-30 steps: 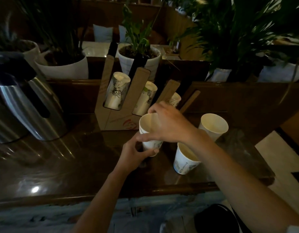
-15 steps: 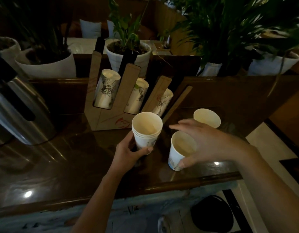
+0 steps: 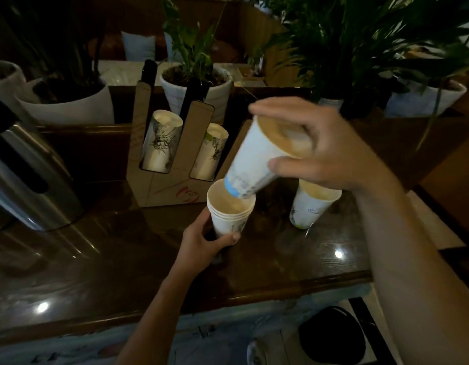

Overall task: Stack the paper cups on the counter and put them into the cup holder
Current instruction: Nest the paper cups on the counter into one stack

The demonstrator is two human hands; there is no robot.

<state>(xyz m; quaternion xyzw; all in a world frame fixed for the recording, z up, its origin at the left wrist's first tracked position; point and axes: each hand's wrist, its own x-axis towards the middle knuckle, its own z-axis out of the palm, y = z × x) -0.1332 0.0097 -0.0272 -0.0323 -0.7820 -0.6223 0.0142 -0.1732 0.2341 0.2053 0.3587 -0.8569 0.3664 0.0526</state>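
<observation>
A dark, glossy wooden counter [image 3: 101, 262] fills most of the view, dimly lit, with small spots of reflected light. A shiny steel urn [image 3: 25, 175] stands at its left edge. Along a ledge behind the counter sit leafy plants in white pots [image 3: 70, 106].

A cardboard cup holder [image 3: 162, 185] stands upright near the back middle of the counter. Two of its slanted slots show, each holding a row of printed paper cups [image 3: 160, 143].

The right hand [image 3: 330, 148] comes in from the right, raised above the counter. Its fingers and thumb are curled around the rim end of a single white cup [image 3: 257, 159], which is tilted with its blue-banded base pointing down and left. That base is just entering the mouth of the stack.

The stack [image 3: 229, 214] of several nested cups stands in front of the holder. The left hand [image 3: 201, 241] wraps around its lower part, thumb across the front.

One more cup [image 3: 309, 209] stands upright on the counter to the right, partly hidden under the right hand.
</observation>
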